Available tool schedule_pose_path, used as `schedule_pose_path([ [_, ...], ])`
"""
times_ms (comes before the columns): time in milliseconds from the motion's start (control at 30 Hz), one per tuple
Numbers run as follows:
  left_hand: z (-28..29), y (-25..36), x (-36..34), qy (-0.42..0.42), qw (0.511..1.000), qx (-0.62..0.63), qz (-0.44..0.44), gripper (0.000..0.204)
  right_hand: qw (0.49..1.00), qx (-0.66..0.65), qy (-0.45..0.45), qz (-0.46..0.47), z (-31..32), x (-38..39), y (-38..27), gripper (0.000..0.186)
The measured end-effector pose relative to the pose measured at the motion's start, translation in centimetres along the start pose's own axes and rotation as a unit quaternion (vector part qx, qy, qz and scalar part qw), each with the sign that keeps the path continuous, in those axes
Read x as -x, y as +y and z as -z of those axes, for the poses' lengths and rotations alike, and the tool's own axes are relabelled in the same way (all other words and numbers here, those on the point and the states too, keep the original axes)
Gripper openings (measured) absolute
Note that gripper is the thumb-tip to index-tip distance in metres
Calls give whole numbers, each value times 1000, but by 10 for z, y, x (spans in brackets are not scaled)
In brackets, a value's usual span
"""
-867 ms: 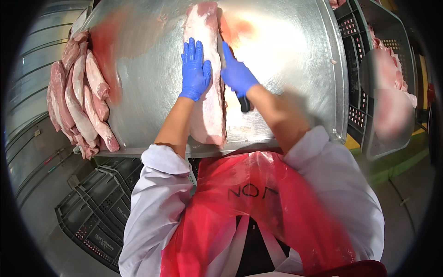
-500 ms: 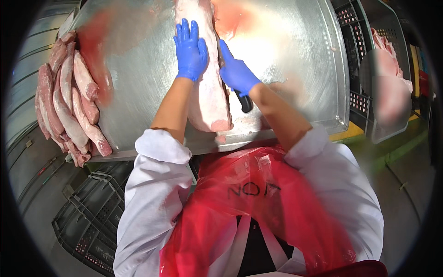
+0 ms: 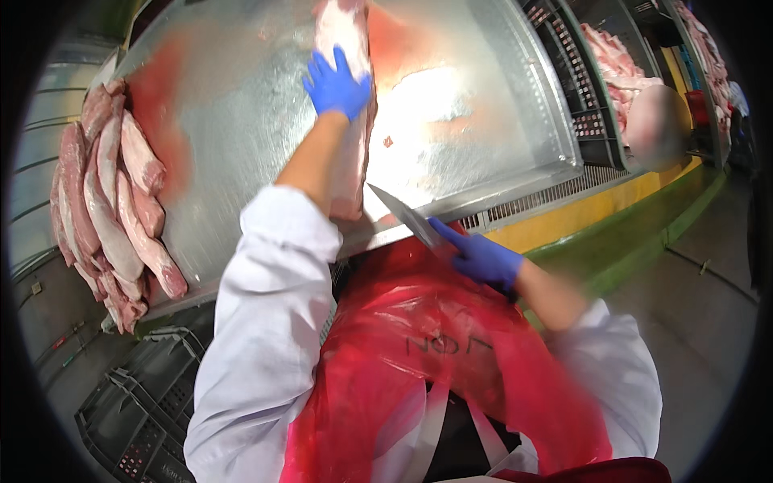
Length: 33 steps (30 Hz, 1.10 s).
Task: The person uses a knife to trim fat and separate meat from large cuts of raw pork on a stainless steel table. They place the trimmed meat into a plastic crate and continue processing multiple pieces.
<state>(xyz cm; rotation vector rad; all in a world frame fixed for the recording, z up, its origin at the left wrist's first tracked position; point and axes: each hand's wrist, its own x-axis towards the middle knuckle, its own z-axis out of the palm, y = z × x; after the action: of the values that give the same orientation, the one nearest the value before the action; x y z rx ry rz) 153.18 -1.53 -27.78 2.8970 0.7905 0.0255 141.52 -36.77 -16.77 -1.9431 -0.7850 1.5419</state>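
Observation:
A long, pale slab of meat (image 3: pixel 346 189), like a loin, lies lengthwise on the metal table (image 3: pixel 241 153). My left hand (image 3: pixel 338 87), in a blue glove, rests flat on its top with the fingers spread. In my blue-gloved right hand (image 3: pixel 485 259) is a knife (image 3: pixel 403 211), held low over the table's near edge in front of my red apron. The blade points up and left toward the meat's near end, apart from it. My fingers hide most of the handle.
Several long strips of meat (image 3: pixel 105 193) are piled at the table's left edge. A small scrap (image 3: pixel 388 142) sits right of the slab. Dark crates (image 3: pixel 592 137) with pale meat pieces (image 3: pixel 616 68) stand at the right. Another dark crate (image 3: pixel 145 394) is at lower left.
My right hand has drawn the knife away from the slab's right side, toward my body and to the right. My left hand stays on the meat. The view has shifted slightly.

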Motion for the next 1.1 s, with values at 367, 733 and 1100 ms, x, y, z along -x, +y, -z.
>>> schedule_pose_path([
  [367, 82, -23, 19, -228, 834, 499, 64, 73, 908, -289, 301, 42, 62, 164, 80, 86],
  [733, 93, 41, 56, -409, 511, 733, 187, 57, 923, -249, 288, 57, 178, 165, 129, 85],
  [1100, 97, 175, -14, 79, 976, 110, -172, 50, 927, -204, 308, 65, 236, 108, 149, 85],
])
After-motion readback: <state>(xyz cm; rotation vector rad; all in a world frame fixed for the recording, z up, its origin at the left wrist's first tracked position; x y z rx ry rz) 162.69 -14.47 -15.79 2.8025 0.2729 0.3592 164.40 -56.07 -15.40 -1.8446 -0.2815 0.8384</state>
